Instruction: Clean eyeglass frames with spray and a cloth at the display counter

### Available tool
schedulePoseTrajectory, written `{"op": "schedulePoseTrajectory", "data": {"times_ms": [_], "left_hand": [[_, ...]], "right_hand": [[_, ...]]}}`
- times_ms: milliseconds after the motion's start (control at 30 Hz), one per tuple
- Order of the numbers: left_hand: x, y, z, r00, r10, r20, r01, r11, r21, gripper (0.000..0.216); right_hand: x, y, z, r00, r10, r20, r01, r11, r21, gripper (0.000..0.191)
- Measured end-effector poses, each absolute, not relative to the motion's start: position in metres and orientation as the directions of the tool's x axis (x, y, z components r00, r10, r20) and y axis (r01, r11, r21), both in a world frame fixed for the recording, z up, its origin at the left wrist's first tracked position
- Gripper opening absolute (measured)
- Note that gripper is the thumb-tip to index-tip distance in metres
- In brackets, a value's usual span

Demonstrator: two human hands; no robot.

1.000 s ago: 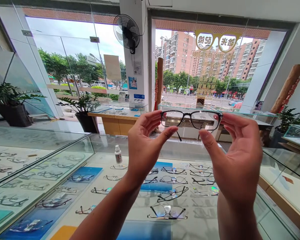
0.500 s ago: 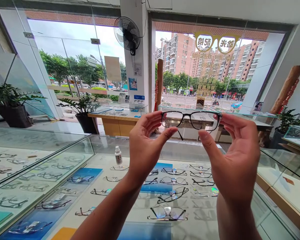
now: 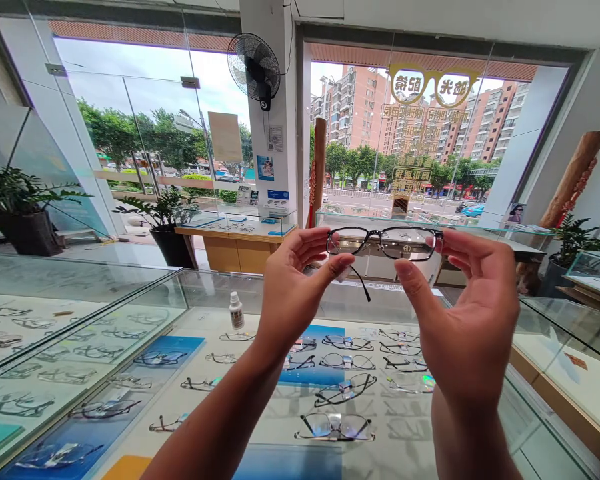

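Observation:
Dark-framed eyeglasses point(image 3: 374, 233) are held up in the air above the glass display case, lenses facing me. My left hand point(image 3: 300, 283) pinches their left end between thumb and fingers. At the opposite end, my right hand point(image 3: 467, 300) grips the frame in the same way. One dark temple arm point(image 3: 363, 283) hangs down behind the left lens. The other temple is hidden behind my right hand. Below, the display case point(image 3: 205, 333) holds rows of glasses on white and blue panels.
A small white bottle point(image 3: 237, 311) stands on the case behind my left forearm. More glasses lie in the left-hand case point(image 3: 75, 373). Another glass case point(image 3: 570, 347) is at the right. Farther off are a wooden counter point(image 3: 235, 250), potted plants point(image 3: 167, 227) and a wall fan point(image 3: 254, 70).
The eyeglasses have tilted in my hands, and the left temple arm now shows longer and lower. My left hand has shifted slightly right. Both hands keep their hold.

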State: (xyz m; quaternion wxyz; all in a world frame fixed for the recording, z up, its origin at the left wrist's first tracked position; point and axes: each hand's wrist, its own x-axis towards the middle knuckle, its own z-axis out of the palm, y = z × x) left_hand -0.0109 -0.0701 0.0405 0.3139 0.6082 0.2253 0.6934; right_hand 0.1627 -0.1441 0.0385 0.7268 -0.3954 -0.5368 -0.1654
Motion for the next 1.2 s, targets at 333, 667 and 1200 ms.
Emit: {"op": "schedulePoseTrajectory", "data": {"times_ms": [333, 667, 1200], "left_hand": [[-0.008, -0.076, 0.04, -0.233, 0.545, 0.805, -0.014, -0.83, 0.558, 0.06], [-0.01, -0.086, 0.04, -0.332, 0.316, 0.889, 0.221, -0.89, 0.399, 0.06], [-0.008, -0.071, 0.039, -0.266, 0.403, 0.876, 0.102, -0.892, 0.441, 0.056]], "right_hand": [[0.168, -0.138, 0.038, 0.357, 0.269, 0.894, 0.627, 0.64, -0.443, 0.047], [0.171, -0.127, 0.039, 0.326, 0.454, 0.829, 0.539, 0.631, -0.558, 0.05], [0.169, -0.113, 0.035, 0.345, 0.363, 0.865, 0.465, 0.735, -0.494, 0.048]]}}
